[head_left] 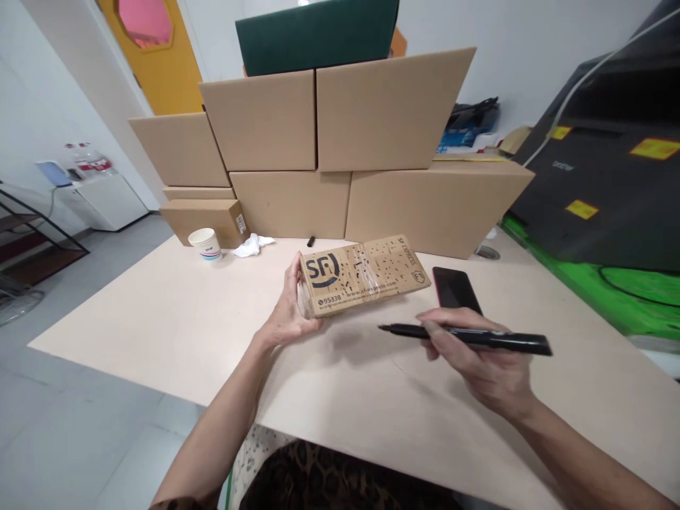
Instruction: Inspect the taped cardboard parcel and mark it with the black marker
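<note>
A small taped cardboard parcel (366, 275) printed with "SF" lies tilted up on the beige table (159, 319). My left hand (290, 308) grips its left end, fingers closed round the edge. My right hand (481, 361) holds a black marker pen (467, 337) level over the table, its tip pointing left, a short way below and right of the parcel. A black phone (455, 289) lies flat just behind my right hand, beside the parcel's right end.
Several large cardboard boxes (340, 156) are stacked along the table's far side with a dark green box (319, 32) on top. A paper cup (206, 244), crumpled tissue (251, 246) and a pen cap (311, 241) sit before them. A black printer (610, 177) stands at right.
</note>
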{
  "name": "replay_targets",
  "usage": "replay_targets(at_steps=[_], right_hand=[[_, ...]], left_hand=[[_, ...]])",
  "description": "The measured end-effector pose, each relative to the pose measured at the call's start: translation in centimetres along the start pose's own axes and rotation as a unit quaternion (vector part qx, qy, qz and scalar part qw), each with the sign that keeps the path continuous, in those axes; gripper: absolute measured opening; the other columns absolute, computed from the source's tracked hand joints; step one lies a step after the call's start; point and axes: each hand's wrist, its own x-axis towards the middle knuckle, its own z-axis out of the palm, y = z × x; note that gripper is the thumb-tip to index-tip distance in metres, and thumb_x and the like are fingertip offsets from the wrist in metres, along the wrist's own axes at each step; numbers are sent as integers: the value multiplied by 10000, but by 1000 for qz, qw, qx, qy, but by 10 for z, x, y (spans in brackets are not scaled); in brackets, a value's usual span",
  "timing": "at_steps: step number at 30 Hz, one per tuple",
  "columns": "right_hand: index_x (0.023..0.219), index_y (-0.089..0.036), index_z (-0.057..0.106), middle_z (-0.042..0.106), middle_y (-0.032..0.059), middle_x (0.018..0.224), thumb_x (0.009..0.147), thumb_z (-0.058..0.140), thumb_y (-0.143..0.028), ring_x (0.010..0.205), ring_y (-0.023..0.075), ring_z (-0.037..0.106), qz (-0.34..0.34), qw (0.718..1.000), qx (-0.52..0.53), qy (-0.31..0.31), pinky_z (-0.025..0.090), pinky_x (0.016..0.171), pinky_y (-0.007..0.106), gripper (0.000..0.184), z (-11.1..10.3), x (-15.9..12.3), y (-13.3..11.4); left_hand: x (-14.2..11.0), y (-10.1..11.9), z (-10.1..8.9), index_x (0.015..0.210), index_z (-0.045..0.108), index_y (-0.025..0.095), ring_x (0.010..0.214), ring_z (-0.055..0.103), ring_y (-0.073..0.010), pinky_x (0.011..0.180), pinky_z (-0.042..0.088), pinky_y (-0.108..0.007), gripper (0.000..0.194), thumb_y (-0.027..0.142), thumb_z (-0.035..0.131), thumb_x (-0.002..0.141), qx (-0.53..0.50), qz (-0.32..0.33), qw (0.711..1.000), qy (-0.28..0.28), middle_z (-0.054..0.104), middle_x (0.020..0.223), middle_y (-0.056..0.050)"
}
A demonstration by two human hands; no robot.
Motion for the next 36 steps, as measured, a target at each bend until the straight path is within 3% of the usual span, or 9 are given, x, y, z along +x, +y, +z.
replay_targets(at_steps=[3, 7, 10, 24, 27, 31, 34, 36], right_hand=[[966, -257, 753, 730, -32, 675, 973, 707, -248, 485, 125, 627, -23, 1000, 6, -4, 526, 484, 246, 47, 19, 13, -12], [969, -258, 732, 812, 11, 846, 952, 696, -202, 583, 149, 701, -93, 994, -41, 38, 588, 572, 281, 68, 38, 25, -18], [918, -255, 711, 787, 0, 783, 943, 667, -170, 623, 164, 725, -116, 991, -67, 25, 601, 601, 286, 99, 45, 31, -19], [996, -287, 658, 752, -22, 792, 951, 640, -123, 603, 145, 703, -105, 991, -79, 3, 572, 579, 254, 171, 28, 16, -13], [1043, -293, 637, 725, -25, 766, 956, 615, -105, 577, 143, 683, -116, 987, -97, -46, 563, 561, 250, 209, 19, 4, -9], [1193, -246, 624, 769, 41, 863, 969, 562, -47, 702, 180, 750, -231, 945, -178, -149, 602, 634, 264, 306, 12, -21, 18], [1297, -200, 624, 785, 98, 976, 971, 413, 3, 822, 215, 777, -234, 913, -234, -237, 635, 706, 309, 438, 9, -44, 44], [1319, -202, 638, 787, 108, 1058, 945, 395, 25, 901, 226, 786, -199, 904, -253, -280, 647, 762, 324, 500, 8, -58, 58]], left_hand=[[0, 3, 2, 1718, 50, 335, 1619, 219, -483, 1326, 150, -715, 1390, 366, 952, 661, -2, -5, 1000, 7, 205, 1737, -185], [1, 5, 5, 1713, 68, 339, 1616, 231, -480, 1328, 158, -709, 1386, 346, 953, 646, -7, -4, 1000, 9, 202, 1736, -178], [1, 6, 6, 1713, 65, 335, 1606, 249, -484, 1322, 179, -719, 1378, 329, 943, 652, -8, 3, 1000, 10, 214, 1726, -185], [1, 3, 7, 1718, 51, 342, 1596, 257, -498, 1308, 174, -744, 1394, 284, 925, 633, 0, 5, 1000, 13, 215, 1724, -186], [1, 2, 6, 1720, 50, 334, 1595, 264, -494, 1313, 167, -739, 1395, 309, 938, 645, 1, 2, 1000, 12, 204, 1734, -191], [1, -4, 3, 1723, 15, 338, 1617, 205, -504, 1321, 152, -733, 1411, 397, 950, 668, 4, -2, 1000, 6, 147, 1767, -186], [3, -10, 1, 1722, -12, 344, 1640, 133, -512, 1331, 131, -722, 1434, 486, 954, 673, 13, -10, 1000, 6, 77, 1792, -176], [4, -13, 0, 1722, -22, 345, 1648, 123, -507, 1334, 134, -718, 1428, 520, 946, 686, 11, -17, 1000, 7, 71, 1797, -175]])
